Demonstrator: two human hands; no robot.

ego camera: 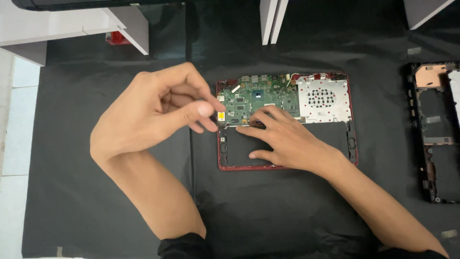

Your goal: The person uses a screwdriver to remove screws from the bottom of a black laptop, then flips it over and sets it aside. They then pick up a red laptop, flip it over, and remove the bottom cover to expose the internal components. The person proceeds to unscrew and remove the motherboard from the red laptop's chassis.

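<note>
An opened small red laptop base [287, 167] lies on a black cloth, its green circuit board [258, 96] and a perforated silver metal plate [323, 98] exposed. My right hand [287, 136] rests flat inside it, fingers spread, fingertips touching the lower edge of the circuit board. My left hand [153, 112] is raised above the cloth to the left of the laptop, thumb and fingertips pinched together near the board's left edge. Whether something tiny sits in the pinch is too small to tell.
A removed dark laptop cover [436, 134] with a copper-coloured patch lies at the right edge. White furniture legs [273, 19] and a white shelf [62, 29] stand at the back. The black cloth [96, 192] covers the floor; white tiles [14, 144] show at the left.
</note>
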